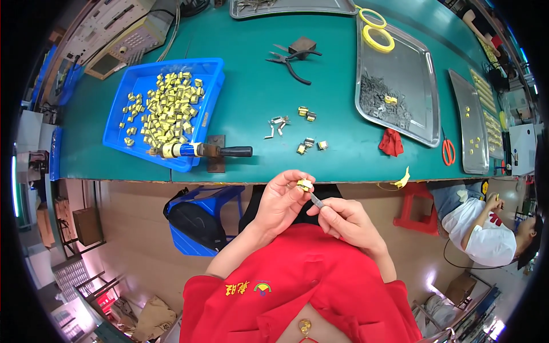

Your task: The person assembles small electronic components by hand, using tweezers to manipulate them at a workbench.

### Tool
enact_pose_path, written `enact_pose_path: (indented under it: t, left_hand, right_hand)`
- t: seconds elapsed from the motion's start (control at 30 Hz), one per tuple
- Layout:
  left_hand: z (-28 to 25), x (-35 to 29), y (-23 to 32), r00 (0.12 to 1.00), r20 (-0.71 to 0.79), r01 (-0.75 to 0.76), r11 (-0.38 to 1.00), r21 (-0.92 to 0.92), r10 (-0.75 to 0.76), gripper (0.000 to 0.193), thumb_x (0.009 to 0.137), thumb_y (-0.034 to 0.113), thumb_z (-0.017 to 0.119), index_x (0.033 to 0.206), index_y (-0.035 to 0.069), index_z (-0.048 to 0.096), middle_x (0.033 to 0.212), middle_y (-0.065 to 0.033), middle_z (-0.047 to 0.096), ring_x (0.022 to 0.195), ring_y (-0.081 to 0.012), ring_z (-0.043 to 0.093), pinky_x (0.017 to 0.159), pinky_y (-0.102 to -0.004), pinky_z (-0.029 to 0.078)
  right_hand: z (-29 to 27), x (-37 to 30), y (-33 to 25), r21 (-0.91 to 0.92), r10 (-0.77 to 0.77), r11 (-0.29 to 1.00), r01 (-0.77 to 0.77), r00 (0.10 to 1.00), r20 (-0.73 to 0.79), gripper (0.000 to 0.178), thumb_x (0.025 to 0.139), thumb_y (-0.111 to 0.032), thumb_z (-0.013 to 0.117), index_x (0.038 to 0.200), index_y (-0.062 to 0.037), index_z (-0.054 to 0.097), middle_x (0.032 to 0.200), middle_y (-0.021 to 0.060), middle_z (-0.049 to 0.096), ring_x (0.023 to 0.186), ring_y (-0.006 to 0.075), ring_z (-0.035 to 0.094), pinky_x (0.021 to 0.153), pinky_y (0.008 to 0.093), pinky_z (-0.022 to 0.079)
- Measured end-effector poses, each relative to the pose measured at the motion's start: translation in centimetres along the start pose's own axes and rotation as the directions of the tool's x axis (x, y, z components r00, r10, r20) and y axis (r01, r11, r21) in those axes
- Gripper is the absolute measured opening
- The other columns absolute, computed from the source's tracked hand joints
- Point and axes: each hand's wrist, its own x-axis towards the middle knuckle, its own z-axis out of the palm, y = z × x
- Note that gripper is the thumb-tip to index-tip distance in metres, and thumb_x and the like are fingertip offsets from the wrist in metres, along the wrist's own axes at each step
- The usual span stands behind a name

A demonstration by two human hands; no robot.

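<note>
Just in front of the table's near edge, my left hand (279, 200) is closed on a small transformer (305, 184) with yellow tape, pinched between thumb and fingers. My right hand (347, 222) grips a short grey metal blade (315, 199). Its tip meets or nearly meets the transformer's underside; I cannot tell which. Beyond my hands, several similar transformers (309, 143) lie loose on the green table (240, 108). A few small silvery metal pieces (277, 126) are beside them.
A blue bin (211, 86) of yellow-taped transformers stands left, with a black-handled tool (235, 151) at its near edge. Pliers (291, 60) lie farther back. At right are a metal tray (426, 97) with tape rolls, red cloth (391, 142) and scissors (448, 151). Another person (486, 228) sits right.
</note>
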Motion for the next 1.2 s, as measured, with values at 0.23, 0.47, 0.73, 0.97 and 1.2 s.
enact_pose_path:
  t: [0.23,0.47,0.73,0.97,1.2]
  left_hand:
    - [0.0,-0.2,-0.1,1.0,0.005,-0.015,1.0,0.007,0.015,0.025,0.086,0.007,0.068,0.11,0.005,0.059,0.109,-0.0113,0.059,0.094,-0.0164,0.059,0.08,-0.0238,0.052]
    - [-0.3,0.0,0.0,0.989,0.092,-0.121,0.991,0.053,0.116,0.026,0.085,-0.002,0.065,0.11,0.0,0.059,0.113,-0.0147,0.061,0.098,-0.0168,0.062,0.088,-0.0273,0.052]
    - [0.7,0.2,0.7,0.919,0.159,-0.389,0.77,0.505,0.36,0.023,0.08,-0.005,0.07,0.101,-0.002,0.06,0.104,-0.016,0.06,0.095,-0.0201,0.06,0.082,-0.0286,0.051]
    - [0.1,1.3,0.4,0.908,0.273,-0.416,0.619,0.666,0.318,0.017,0.082,-0.007,0.064,0.099,-0.004,0.063,0.101,-0.0143,0.062,0.094,-0.0226,0.061,0.084,-0.0324,0.051]
    - [-2.4,0.7,2.3,0.916,0.206,-0.384,0.605,0.698,0.344,0.019,0.082,-0.004,0.063,0.1,-0.001,0.058,0.097,-0.0118,0.057,0.081,-0.0162,0.054,0.069,-0.0249,0.046]
  right_hand:
    - [-0.1,0.2,0.0,0.016,0.022,1.0,-0.022,1.0,0.01,0.028,0.101,-0.02,0.045,0.102,0.0016,0.063,0.065,-0.0006,0.052,0.052,0.0035,0.043,0.047,0.0187,0.034]
    - [0.0,0.3,-0.1,0.069,0.025,0.997,-0.026,1.0,0.005,0.028,0.101,-0.02,0.045,0.1,0.0018,0.063,0.065,0.0003,0.052,0.051,0.0041,0.042,0.046,0.019,0.032]
    - [0.3,0.9,0.3,0.28,-0.007,0.96,-0.007,0.999,0.05,0.029,0.101,-0.02,0.043,0.097,0.0028,0.061,0.063,0.0017,0.05,0.05,0.0053,0.038,0.045,0.0205,0.029]
    - [0.1,0.7,2.0,0.005,-0.222,0.974,0.225,0.965,-0.142,0.02,0.099,-0.014,0.047,0.094,-0.0013,0.063,0.062,-0.0027,0.049,0.053,0.0045,0.042,0.049,0.0206,0.035]
    - [-4.0,1.2,1.7,0.001,-0.374,0.906,0.423,0.802,-0.467,0.018,0.097,-0.019,0.053,0.089,-0.0055,0.062,0.062,-0.0033,0.052,0.054,0.0034,0.045,0.048,0.0199,0.035]
